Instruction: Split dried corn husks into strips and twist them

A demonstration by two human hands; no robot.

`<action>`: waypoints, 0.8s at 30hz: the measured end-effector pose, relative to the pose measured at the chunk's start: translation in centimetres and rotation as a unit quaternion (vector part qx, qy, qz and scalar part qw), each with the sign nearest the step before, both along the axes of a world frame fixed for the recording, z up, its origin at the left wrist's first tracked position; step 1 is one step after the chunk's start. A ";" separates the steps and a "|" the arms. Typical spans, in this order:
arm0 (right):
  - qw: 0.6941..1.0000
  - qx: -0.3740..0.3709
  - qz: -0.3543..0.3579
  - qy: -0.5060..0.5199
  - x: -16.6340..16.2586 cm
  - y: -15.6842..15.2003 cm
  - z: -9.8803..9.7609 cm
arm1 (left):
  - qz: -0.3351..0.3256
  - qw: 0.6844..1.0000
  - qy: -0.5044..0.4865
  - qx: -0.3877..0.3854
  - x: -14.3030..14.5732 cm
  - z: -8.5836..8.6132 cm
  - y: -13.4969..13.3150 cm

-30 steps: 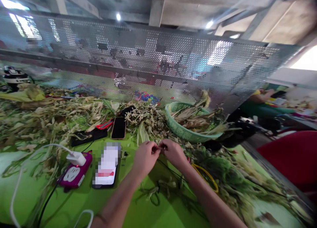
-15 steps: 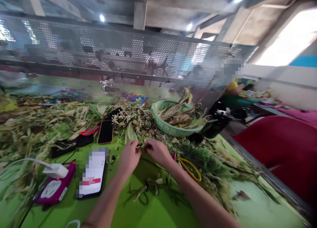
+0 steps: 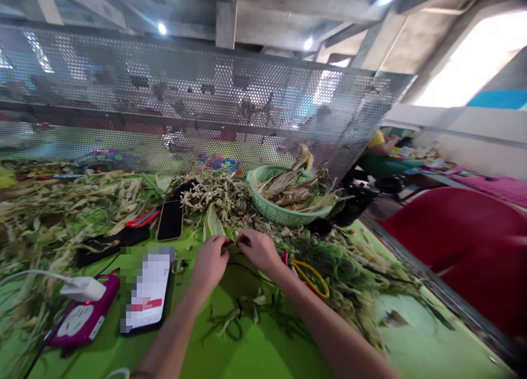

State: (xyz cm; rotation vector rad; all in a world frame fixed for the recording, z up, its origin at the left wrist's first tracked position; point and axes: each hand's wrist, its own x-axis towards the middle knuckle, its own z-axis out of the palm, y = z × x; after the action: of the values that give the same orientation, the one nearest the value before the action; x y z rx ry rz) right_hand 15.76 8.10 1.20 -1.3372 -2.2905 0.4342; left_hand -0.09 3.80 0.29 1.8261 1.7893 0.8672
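Note:
My left hand and my right hand are close together above the green table, fingertips almost meeting. Both have their fingers curled in a pinch; whatever lies between them is too small to make out. Just beyond my left hand lies a pale green corn husk. A heap of small dried husk pieces spreads behind it. On the tabletop below my hands are small husk knots and strips. Beside my right forearm are yellow-handled scissors, partly hidden.
A green basket full of dried husks stands at the back. Left are a dark phone, a lit phone, a purple power bank with a charger, and a red cutter. A perforated metal screen rises behind; red chairs stand right.
The whole view has shifted slightly, so things sit a little further left. My hands stay pinched close together, with only a small movement of the fingers.

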 end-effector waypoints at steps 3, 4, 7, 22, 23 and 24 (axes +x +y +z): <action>1.000 -0.001 0.004 0.001 -0.3 -0.2 -0.1 | 0.009 1.000 -0.011 0.006 0.1 0.2 -0.1; 1.000 -0.003 0.007 -0.007 -0.4 -0.3 -0.2 | 0.010 1.000 -0.016 0.010 0.1 0.2 -0.1; 0.999 -0.004 0.012 -0.033 -0.4 -0.3 -0.4 | 0.025 0.999 -0.034 0.022 -0.2 0.1 0.0; 0.994 0.087 0.056 -0.021 -3.4 -0.1 -1.1 | 0.206 0.840 -0.500 0.036 -1.4 -0.4 1.3; 0.995 0.086 0.052 -0.028 -3.6 0.0 -1.3 | 0.205 0.834 -0.510 0.033 -1.3 -0.5 1.4; 0.995 0.086 0.046 -0.029 -3.7 0.1 -1.4 | 0.203 0.830 -0.518 0.027 -1.3 -0.6 1.4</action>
State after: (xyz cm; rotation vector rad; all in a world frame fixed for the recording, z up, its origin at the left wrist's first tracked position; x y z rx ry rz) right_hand 12.08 8.17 -0.20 -1.1782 -2.3836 0.2254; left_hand -1.36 5.22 -0.27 0.6476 1.3657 1.6536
